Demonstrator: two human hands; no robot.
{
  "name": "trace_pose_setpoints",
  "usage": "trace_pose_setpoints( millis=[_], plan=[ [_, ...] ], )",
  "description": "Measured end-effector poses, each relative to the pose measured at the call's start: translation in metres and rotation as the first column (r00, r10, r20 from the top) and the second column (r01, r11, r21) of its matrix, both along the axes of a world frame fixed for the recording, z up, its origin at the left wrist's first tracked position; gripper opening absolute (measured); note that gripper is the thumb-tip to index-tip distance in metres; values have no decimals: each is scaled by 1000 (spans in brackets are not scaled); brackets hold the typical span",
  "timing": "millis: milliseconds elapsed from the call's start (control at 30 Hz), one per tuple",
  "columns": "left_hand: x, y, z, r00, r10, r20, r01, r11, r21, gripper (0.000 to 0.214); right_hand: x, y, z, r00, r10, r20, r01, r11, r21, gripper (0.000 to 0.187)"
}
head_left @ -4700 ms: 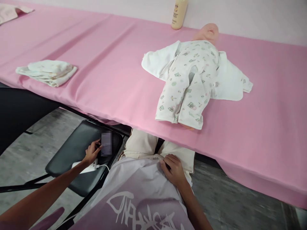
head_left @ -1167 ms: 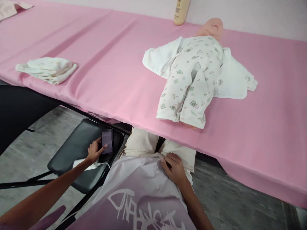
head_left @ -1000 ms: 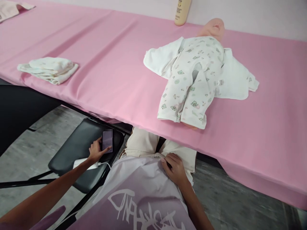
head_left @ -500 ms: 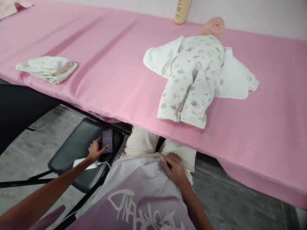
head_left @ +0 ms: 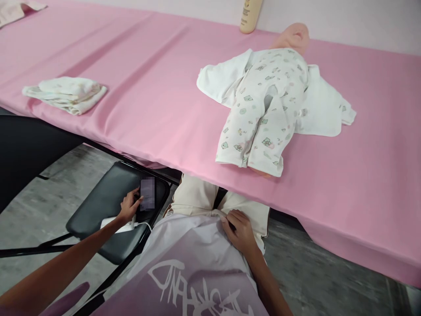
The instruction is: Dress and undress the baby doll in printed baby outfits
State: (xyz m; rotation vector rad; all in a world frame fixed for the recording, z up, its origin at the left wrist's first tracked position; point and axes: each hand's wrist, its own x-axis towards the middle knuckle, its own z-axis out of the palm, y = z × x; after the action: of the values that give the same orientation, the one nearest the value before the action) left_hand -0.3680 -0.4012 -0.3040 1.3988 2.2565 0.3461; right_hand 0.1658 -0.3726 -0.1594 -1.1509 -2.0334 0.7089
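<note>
My left hand [head_left: 130,206] is at the left edge of a phone [head_left: 148,194] above the black chair seat. Its fingers are curled at the phone's edge, and the thumb touches the screen side; the screen is blurred out. My right hand [head_left: 240,230] rests on my lap by the shirt hem, fingers loosely curled, with no object seen in it. On the pink-covered table [head_left: 158,109] lies a baby doll [head_left: 292,37] on its back. White patterned baby clothes [head_left: 272,87] cover its body and legs, with white sleeves spread to both sides.
Folded baby clothes [head_left: 67,94] lie at the table's left. A cream bottle [head_left: 250,16] stands by the wall, and a cloth [head_left: 13,12] is at the far left corner. Beside me, the black chair [head_left: 98,206] carries a white power bank [head_left: 115,226] with a cable.
My left thumb has drawn back from the middle of the phone screen toward its left edge. My right hand, the doll and the clothes stay in place.
</note>
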Motion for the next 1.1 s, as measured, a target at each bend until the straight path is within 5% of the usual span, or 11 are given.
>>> trace_pose_setpoints(
  millis=[367, 700, 1100],
  plan=[
    [-8, -3, -5, 996, -72, -43, 73, 997, 19, 89, 1, 0, -3, 1000, 7, 10, -7, 1000, -5, 35],
    [-13, 0, -5, 977, 35, 212, -55, 994, 93, 73, 0, 0, -2, 1000, 10, -6, -10, 1000, -10, 36],
    [-9, 0, -3, 989, 19, 146, -32, 996, 87, 74, 1, 1, -2, 1000, 10, -5, -10, 1000, -17, 37]
  ],
)
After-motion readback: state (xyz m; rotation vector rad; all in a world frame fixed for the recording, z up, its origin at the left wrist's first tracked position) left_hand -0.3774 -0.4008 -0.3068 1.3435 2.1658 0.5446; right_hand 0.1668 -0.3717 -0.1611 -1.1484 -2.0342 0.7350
